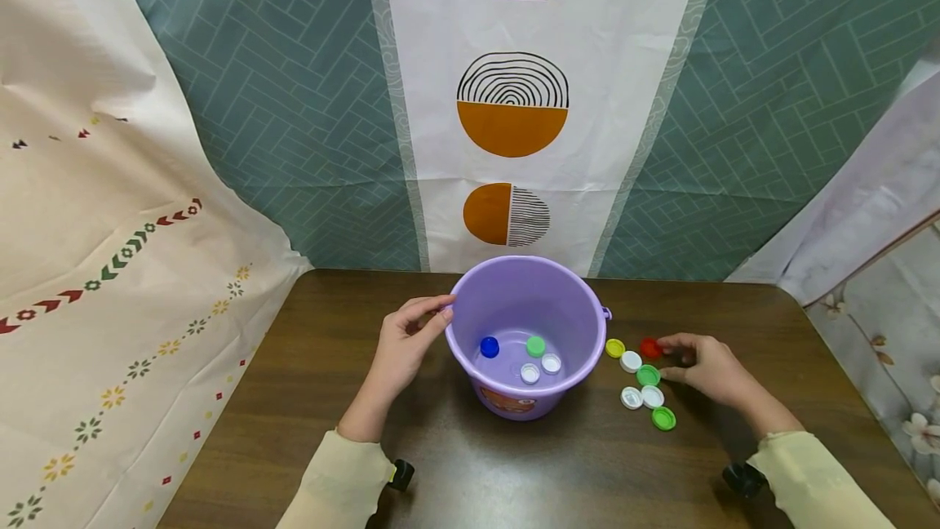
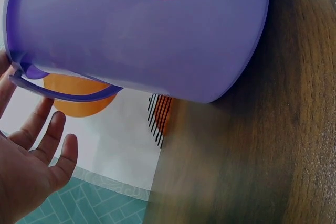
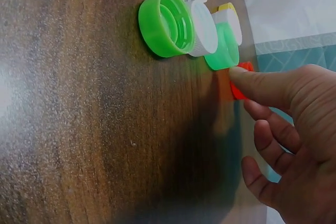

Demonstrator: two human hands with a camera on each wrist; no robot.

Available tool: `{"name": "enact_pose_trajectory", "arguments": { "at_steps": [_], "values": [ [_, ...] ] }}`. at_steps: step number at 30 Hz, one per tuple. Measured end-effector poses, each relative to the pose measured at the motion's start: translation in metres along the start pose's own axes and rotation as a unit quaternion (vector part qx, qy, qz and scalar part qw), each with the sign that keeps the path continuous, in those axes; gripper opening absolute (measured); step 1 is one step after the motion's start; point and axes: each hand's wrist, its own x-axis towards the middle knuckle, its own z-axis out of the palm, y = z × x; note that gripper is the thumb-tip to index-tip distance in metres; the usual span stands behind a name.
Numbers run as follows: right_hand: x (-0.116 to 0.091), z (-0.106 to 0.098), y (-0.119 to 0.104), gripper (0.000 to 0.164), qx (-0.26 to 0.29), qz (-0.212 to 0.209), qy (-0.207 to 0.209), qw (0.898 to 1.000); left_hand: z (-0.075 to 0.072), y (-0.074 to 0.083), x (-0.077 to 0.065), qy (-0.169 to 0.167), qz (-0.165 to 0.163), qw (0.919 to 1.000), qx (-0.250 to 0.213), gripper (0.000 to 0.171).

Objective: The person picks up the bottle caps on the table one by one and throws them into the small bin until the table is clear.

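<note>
A purple bucket point(image 1: 507, 284) stands on the table, with a blue cap point(image 1: 489, 347), a green cap point(image 1: 536, 346) and two white caps point(image 1: 540, 368) on its floor. My left hand point(image 1: 413, 339) pinches its left rim between thumb and fingertips; in the left wrist view the other fingers of that hand point(image 2: 31, 163) spread below the bucket's handle point(image 2: 68, 96). To the right of the bucket, my right hand point(image 1: 708, 366) reaches to a red cap point(image 1: 649, 348), index fingertip at its edge. The thumb point(image 3: 262, 83) is apart from the index finger and overlaps the red cap point(image 3: 241, 81) in the right wrist view.
Beside the red cap lie a yellow cap point(image 1: 615, 348), several white caps point(image 1: 631, 362) and green caps point(image 1: 664, 419) in a loose group. A patterned curtain point(image 1: 507, 227) hangs behind the brown table point(image 1: 330, 308). Cloth with printed flowers point(image 1: 110, 398) borders the left side.
</note>
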Motion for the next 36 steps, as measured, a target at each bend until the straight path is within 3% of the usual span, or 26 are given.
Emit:
{"name": "enact_pose_trajectory", "arguments": {
  "at_steps": [9, 36],
  "values": [
    [0.005, 0.002, -0.005, 0.062, 0.006, 0.009, 0.029, 1.0, 0.0, 0.0, -0.001, 0.002, -0.002, 1.0, -0.003, 0.027],
    [0.018, 0.015, -0.01, 0.047, -0.047, 0.004, 0.011, 0.999, -0.001, -0.002, 0.001, -0.001, -0.003, 1.0, -0.006, 0.025]
  ]
}}
